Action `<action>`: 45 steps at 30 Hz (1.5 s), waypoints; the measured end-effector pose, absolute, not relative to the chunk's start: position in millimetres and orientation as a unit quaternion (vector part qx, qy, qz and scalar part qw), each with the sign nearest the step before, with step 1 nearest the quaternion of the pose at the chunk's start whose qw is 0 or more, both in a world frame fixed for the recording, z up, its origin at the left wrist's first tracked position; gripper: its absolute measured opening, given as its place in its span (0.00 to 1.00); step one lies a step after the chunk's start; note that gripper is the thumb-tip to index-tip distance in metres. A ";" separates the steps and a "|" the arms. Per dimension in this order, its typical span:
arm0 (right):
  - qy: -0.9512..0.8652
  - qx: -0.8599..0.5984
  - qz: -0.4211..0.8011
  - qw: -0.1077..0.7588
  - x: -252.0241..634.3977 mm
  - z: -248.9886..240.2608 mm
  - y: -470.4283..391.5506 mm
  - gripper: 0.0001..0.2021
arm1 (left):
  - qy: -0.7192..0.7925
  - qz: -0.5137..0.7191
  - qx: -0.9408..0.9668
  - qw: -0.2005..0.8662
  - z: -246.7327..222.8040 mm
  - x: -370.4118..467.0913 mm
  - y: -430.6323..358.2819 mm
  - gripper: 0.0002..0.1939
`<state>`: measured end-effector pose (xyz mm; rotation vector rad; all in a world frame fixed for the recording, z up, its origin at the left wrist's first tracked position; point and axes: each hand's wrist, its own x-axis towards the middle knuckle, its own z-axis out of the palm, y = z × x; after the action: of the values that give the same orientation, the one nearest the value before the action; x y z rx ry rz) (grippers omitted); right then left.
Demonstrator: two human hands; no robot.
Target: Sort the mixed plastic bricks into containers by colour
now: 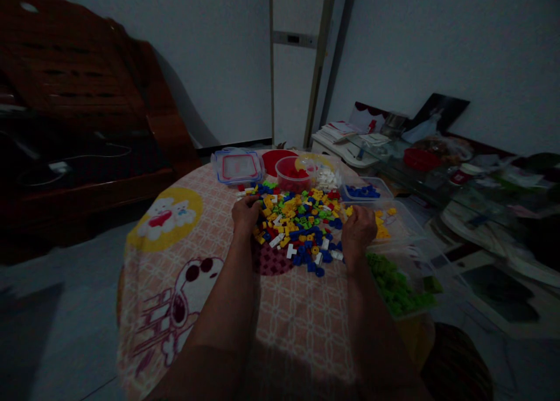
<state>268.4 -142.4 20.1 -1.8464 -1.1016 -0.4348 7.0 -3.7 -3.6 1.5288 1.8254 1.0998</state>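
Note:
A loose pile of small toy building bricks [301, 217] in yellow, green, blue, red and white lies on the cloth-covered table. My left hand [245, 213] rests at the pile's left edge, its fingers bent together against the bricks; what they hold is hidden. To the right of the pile is my right hand [361, 229], fingers closed, with a yellow brick [349, 211] showing at the fingertips. Beside that hand stands a clear container with yellow bricks [382, 229]. Nearer to me, another clear container holds green bricks [396, 287].
Behind the pile are a clear round tub [292, 172] of red bricks, white bricks [326, 178], and a blue-rimmed lid or box [238, 166]. A shallow container holds blue bricks [363, 191]. A cluttered glass table [394, 162] stands right, a wooden bench [79, 98] left.

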 end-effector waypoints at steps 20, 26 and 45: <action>-0.681 -0.688 -0.003 0.250 223.1 7.4 -130.7 0.16 | 0.670 0.414 0.563 0.250 -4.1 6.9 -3.2 0.16; -0.681 -0.692 0.004 0.240 224.7 6.0 -129.9 0.16 | 0.672 0.413 0.558 0.257 -5.1 6.9 -1.9 0.17; -0.320 -0.598 0.146 0.720 253.7 3.8 -121.6 0.29 | 0.668 0.418 0.555 0.266 -10.0 6.9 1.2 0.17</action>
<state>253.7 -121.6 3.8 -1.3217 -0.7084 0.3236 6.9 1.2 -10.0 1.4995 1.8040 1.1279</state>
